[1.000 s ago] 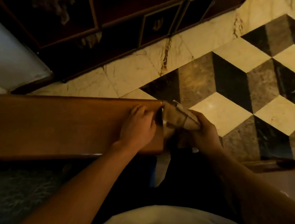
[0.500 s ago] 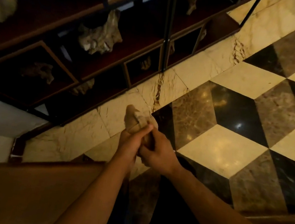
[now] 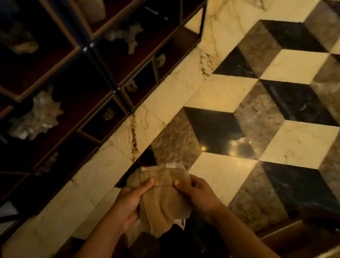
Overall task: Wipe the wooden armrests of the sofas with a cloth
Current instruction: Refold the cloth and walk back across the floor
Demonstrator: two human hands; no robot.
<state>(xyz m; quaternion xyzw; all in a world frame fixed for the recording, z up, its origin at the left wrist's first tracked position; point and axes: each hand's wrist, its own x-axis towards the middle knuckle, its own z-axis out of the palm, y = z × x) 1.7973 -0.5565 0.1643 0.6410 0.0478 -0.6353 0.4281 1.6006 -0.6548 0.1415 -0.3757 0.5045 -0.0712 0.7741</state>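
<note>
Polished marble flooring [image 3: 243,99] in a cube pattern of cream, brown and black tiles fills the right side of the view, with small light reflections on one black tile. Along the left runs a dark wooden display shelf [image 3: 103,35] divided into compartments, each holding pale seashells or coral pieces; one large spiky conch shell [image 3: 37,117] sits in a lower left compartment. Both hands are raised in front of the body over the floor, sharing a tan cloth [image 3: 162,200]. The left hand [image 3: 129,205] grips the cloth's left edge, thumb pressed on top and fingers curled underneath. The right hand [image 3: 197,194] pinches the upper right part between thumb and fingers. The cloth hangs crumpled between them, a small white tag showing at its top edge. A brown wooden surface [image 3: 308,246], possibly a sofa armrest, shows at the lower right, apart from the cloth.
</note>
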